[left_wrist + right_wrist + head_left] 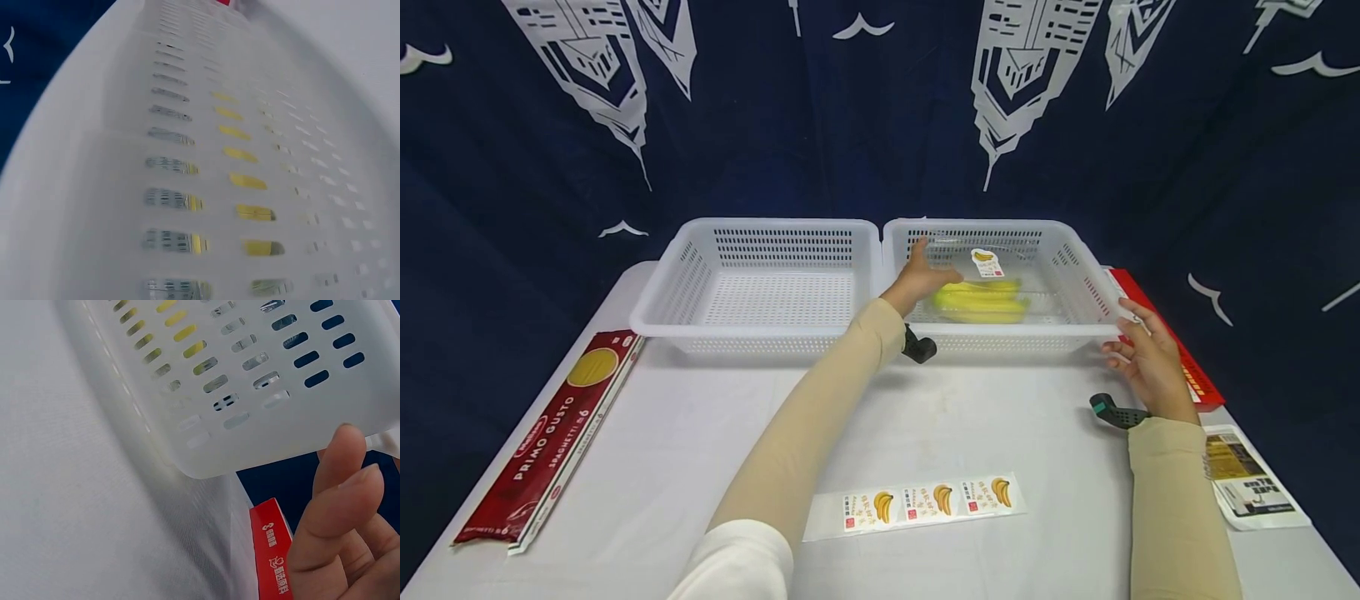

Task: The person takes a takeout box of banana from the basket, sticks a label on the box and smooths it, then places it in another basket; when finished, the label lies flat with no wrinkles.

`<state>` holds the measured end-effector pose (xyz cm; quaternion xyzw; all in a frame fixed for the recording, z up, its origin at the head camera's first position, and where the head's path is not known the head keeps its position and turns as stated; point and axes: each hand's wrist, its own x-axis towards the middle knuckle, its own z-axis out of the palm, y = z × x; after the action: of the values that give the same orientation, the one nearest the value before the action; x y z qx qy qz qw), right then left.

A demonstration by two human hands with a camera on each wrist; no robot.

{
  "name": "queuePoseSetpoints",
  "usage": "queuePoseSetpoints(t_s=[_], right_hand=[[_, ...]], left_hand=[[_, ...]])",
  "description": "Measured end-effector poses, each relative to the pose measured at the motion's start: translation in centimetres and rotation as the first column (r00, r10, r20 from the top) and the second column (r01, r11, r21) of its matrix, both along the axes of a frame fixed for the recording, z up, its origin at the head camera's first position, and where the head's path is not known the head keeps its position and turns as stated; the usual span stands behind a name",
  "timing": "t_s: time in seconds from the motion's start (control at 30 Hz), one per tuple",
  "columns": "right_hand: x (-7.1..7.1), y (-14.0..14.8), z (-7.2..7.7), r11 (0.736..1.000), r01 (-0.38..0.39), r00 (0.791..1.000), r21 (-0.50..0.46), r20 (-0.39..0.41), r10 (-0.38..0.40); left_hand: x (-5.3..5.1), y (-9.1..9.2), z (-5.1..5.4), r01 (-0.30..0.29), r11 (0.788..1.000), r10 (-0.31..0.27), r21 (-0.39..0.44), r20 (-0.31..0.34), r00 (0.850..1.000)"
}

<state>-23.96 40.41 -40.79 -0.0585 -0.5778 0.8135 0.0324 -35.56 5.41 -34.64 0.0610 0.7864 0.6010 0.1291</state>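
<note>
A clear plastic package of yellow bananas (pixel 981 302) with a banana label (pixel 987 262) lies in the right white basket (pixel 1000 331). My left hand (pixel 919 279) reaches over that basket's front rim at the left, thumb and a finger spread beside the package. Whether it touches the plastic, I cannot tell. My right hand (pixel 1150 362) is at the basket's front right corner, its fingers loosely bent near the rim. In the right wrist view, the fingertips (pixel 350 440) are close to the basket's edge. The left wrist view shows only the perforated basket wall (pixel 125 187), with yellow behind its slots.
Beside it stands a second white basket (pixel 760 331). A red spaghetti pack (pixel 550 442) lies at the left table edge. A strip of banana labels (pixel 917 506) lies in front. At right are a red box (pixel 1198 375) and a flat printed pouch (pixel 1251 475).
</note>
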Motion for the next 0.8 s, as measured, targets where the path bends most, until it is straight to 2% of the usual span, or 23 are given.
queuePoseSetpoints(t_s=[0.23,0.4,0.57,0.67,0.8], right_hand=[[0.0,-0.1,0.1,1.000,0.006,1.000,-0.006,0.001,-0.006],[0.0,-0.1,0.1,1.000,0.002,1.000,-0.010,0.004,-0.002],[-0.1,-0.1,0.0,1.000,-0.001,1.000,-0.008,0.000,0.001],[0.0,-0.1,-0.1,1.000,-0.002,1.000,-0.006,-0.007,0.002],[0.0,-0.1,-0.1,1.000,-0.005,1.000,-0.005,-0.010,0.005]], left_hand=[[0.1,0.1,-0.1,0.001,0.999,-0.002,-0.035,-0.019,1.000],[0.6,-0.2,0.1,0.015,0.999,-0.016,-0.039,-0.024,1.000],[1.5,-1.0,0.6,0.073,0.997,-0.074,-0.028,-0.074,0.994],[2.4,-1.6,0.8,0.125,0.990,-0.134,-0.072,-0.148,0.980],[4.0,-2.5,0.8,0.191,0.974,-0.217,-0.122,-0.260,0.941]])
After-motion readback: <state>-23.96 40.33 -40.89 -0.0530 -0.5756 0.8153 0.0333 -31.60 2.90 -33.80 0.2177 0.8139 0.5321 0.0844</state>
